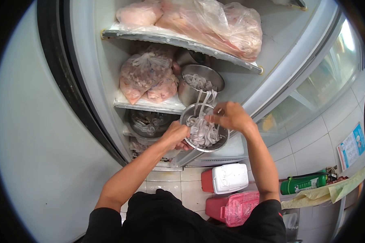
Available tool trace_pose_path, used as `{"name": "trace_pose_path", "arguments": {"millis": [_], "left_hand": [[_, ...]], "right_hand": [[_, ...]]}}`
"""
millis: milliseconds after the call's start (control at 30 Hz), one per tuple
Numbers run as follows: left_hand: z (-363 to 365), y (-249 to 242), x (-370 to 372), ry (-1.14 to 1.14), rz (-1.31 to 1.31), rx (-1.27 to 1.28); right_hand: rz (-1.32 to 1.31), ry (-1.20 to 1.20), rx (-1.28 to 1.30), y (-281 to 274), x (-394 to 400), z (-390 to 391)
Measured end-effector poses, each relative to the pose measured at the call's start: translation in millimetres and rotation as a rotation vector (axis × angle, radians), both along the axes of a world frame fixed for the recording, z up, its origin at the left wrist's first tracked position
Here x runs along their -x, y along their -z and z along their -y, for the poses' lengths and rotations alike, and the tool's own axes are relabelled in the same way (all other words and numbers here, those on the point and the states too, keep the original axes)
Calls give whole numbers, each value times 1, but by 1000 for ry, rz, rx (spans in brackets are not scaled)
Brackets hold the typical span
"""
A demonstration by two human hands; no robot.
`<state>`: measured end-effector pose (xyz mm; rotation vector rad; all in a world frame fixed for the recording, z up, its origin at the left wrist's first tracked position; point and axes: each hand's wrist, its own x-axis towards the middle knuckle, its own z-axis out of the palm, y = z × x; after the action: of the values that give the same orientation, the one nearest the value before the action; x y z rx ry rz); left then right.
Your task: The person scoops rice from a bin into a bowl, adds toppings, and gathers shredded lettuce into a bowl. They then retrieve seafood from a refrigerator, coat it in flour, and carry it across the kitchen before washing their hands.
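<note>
My left hand (177, 135) is closed on the rim of a metal bowl (224, 142), which is tilted in front of the open fridge. Pale, wet, stringy strips (202, 131) fill much of the bowl; their exact kind is not clear. My right hand (231, 116) is over the bowl's right side, its fingers curled against some of these strips. Several strands stretch up from the bowl to the edge of a deeper metal pot (186, 92) on the middle shelf. More of the same strips (198, 82) lie inside that pot.
Plastic bags of pale pink meat (146, 77) sit left of the pot, and more bagged meat (207, 28) rests above. A dark covered container (148, 123) is lower. On the floor stand a white-lidded cooler (230, 178) and a red bin (217, 208). A green extinguisher (304, 184) is right.
</note>
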<state>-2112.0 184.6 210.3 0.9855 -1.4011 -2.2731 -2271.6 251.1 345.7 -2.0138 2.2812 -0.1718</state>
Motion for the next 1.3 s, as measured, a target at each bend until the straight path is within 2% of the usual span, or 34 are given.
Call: {"name": "trace_pose_path", "arguments": {"millis": [33, 100, 133, 167, 233, 367, 400, 433, 500, 633, 700, 800, 933, 1000, 1100, 1167, 1300], "left_hand": [[-1, -1, -1, -17, 3, 18], [-3, -2, -2, -30, 9, 37], [-3, -1, -3, -35, -3, 42], [-4, -1, -3, -39, -14, 49], [-6, -4, -4, -39, -4, 47], [-7, -5, -8, -55, 21, 120], [-6, -5, -8, -59, 17, 121], [-4, -4, -7, -49, 21, 92], [-3, -3, -7, -40, 26, 63], [-1, -7, -7, -25, 40, 62], [-2, -11, -7, -25, 30, 63], [-1, -16, -7, -16, 5, 41], [0, -11, -4, 6, -2, 47], [-1, -9, -5, 6, 13, 42], [-8, -10, -6, 10, -1, 19], [-10, -10, -6, -21, -11, 47], [-11, -7, -7, -35, -23, 38]], "right_hand": [[2, 2, 3, 6, 6, 8], [236, 287, 302, 7, 19, 33], [200, 378, 278, 7, 18, 41], [204, 382, 279, 11, 12, 44], [277, 414, 71, 24, 4, 53], [529, 450, 164, 49, 13, 58], [431, 336, 280, 58, 14, 57], [429, 333, 279, 61, 16, 59], [1138, 371, 290, 62, 12, 60], [1115, 434, 484, 40, 7, 57], [782, 340, 771, 18, 18, 62], [695, 249, 836, -18, 17, 61], [619, 126, 941, -11, 25, 65], [515, 93, 947, -35, 9, 40], [569, 6, 959, -67, -5, 17], [584, 42, 886, -68, -6, 6], [192, 55, 289, -32, -11, -6]]}}
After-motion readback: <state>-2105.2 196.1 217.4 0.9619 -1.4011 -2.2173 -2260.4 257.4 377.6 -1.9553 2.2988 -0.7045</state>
